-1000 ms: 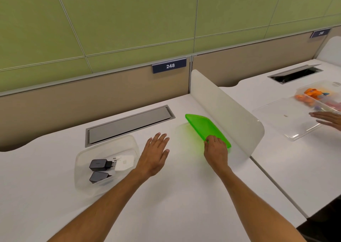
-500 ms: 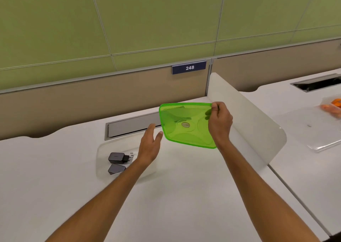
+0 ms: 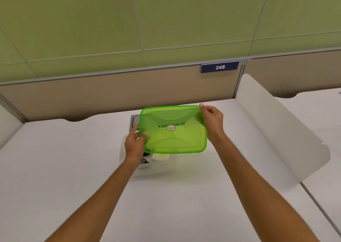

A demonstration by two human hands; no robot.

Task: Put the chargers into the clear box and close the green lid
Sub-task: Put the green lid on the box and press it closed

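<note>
The translucent green lid [image 3: 173, 129] hangs in the air, tilted toward me, above the clear box [image 3: 156, 168] on the white desk. My left hand [image 3: 134, 144] pinches the lid's left edge and my right hand [image 3: 212, 121] pinches its upper right corner. Below the lid's near edge, parts of a dark charger [image 3: 144, 160] and a white charger [image 3: 160, 157] show inside the box. The lid and my left hand hide the remainder of the box's contents.
A white curved divider [image 3: 276, 131] stands at the desk's right side, with another desk beyond it. A grey cable hatch [image 3: 134, 121] lies in the desk behind the lid. A beige partition with a sign reading 248 [image 3: 219, 67] runs along the back.
My right hand lifted the lid off the desk and carried it left over the box. My left hand rose from beside the box and took the lid's left edge.
</note>
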